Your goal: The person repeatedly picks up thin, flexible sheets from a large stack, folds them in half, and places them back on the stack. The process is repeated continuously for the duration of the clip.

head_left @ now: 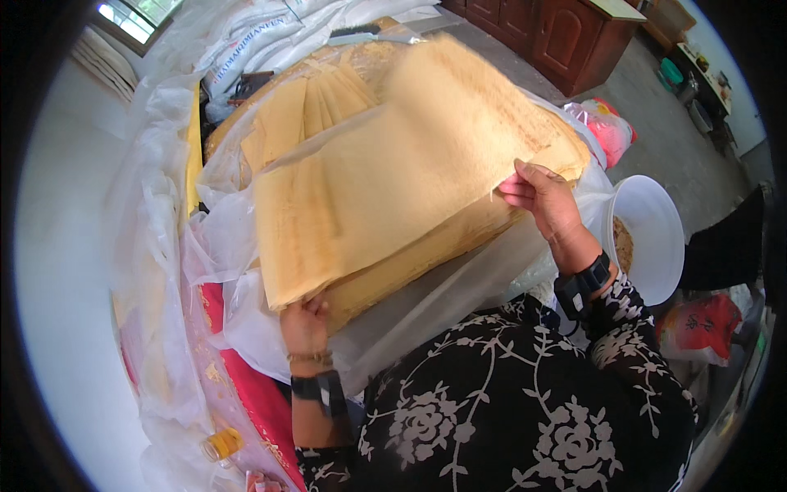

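Observation:
A large pale-yellow thin sheet lies slantwise over a thick stack of similar sheets, its raised far right part blurred. My left hand is closed on the sheet's near left corner, with the fingertips partly hidden beneath it. My right hand pinches the sheet's near edge toward the right, thumb on top. Behind, more folded yellow sheets rest in loose clear plastic.
White sacks are piled behind. A white bucket with brown contents and a red bag are at the right, a small yellow bottle at lower left, a wooden cabinet across the floor.

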A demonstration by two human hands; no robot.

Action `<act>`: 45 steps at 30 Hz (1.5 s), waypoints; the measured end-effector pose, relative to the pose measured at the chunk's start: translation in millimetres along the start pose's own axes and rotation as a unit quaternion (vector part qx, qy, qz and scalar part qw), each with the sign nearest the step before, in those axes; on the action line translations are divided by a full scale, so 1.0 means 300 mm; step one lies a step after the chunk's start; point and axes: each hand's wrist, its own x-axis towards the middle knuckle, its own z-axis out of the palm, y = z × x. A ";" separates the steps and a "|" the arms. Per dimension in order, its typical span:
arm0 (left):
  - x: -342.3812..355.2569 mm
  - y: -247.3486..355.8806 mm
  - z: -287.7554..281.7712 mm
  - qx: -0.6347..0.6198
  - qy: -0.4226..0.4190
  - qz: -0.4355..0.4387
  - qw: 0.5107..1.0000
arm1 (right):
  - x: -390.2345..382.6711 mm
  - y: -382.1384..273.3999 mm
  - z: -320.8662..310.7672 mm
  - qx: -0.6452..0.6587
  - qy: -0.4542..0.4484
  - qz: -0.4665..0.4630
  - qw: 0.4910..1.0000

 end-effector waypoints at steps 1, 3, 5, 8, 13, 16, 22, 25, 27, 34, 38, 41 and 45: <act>-0.021 0.009 -0.046 0.046 -0.011 -0.018 0.999 | -0.008 0.007 -0.010 -0.017 0.012 0.019 1.000; -0.034 0.031 -0.093 0.082 0.044 -0.038 0.995 | -0.026 0.031 -0.020 0.008 0.029 0.034 0.999; -0.024 0.045 -0.094 0.289 0.054 0.161 0.942 | -0.041 0.058 -0.029 0.044 0.041 0.033 0.998; 0.003 0.068 -0.056 0.510 0.096 0.435 0.736 | -0.052 0.090 -0.051 0.109 0.048 0.004 0.993; 0.011 0.081 -0.014 0.215 -0.021 0.299 0.929 | -0.077 0.104 -0.151 0.149 0.141 -0.066 0.977; 0.007 0.058 -0.037 -0.028 0.026 -0.027 0.999 | -0.078 0.134 -0.194 0.137 0.105 -0.014 0.985; 0.024 0.005 -0.175 0.018 0.073 -0.058 0.995 | -0.023 0.208 -0.306 0.157 0.061 -0.038 0.985; 0.037 -0.016 -0.232 0.042 0.019 -0.009 0.999 | 0.013 0.197 -0.355 0.186 0.074 -0.017 0.980; 0.016 -0.034 -0.254 0.201 -0.028 0.156 0.967 | 0.015 0.149 -0.363 0.162 0.083 -0.010 0.983; -0.107 0.107 -0.266 0.241 -0.112 -0.086 0.960 | -0.062 0.015 -0.064 -0.153 -0.111 -0.218 0.958; -0.151 0.293 -0.326 0.297 -0.114 0.088 0.944 | 0.007 0.039 0.249 -0.396 -0.153 -0.351 0.835; -0.003 0.398 -0.475 0.361 -0.013 0.179 0.915 | 0.067 0.087 0.418 -0.499 -0.163 -0.394 0.754; 0.391 0.456 -0.821 0.732 0.210 0.180 0.622 | 0.081 0.170 0.513 -0.581 -0.145 -0.396 0.696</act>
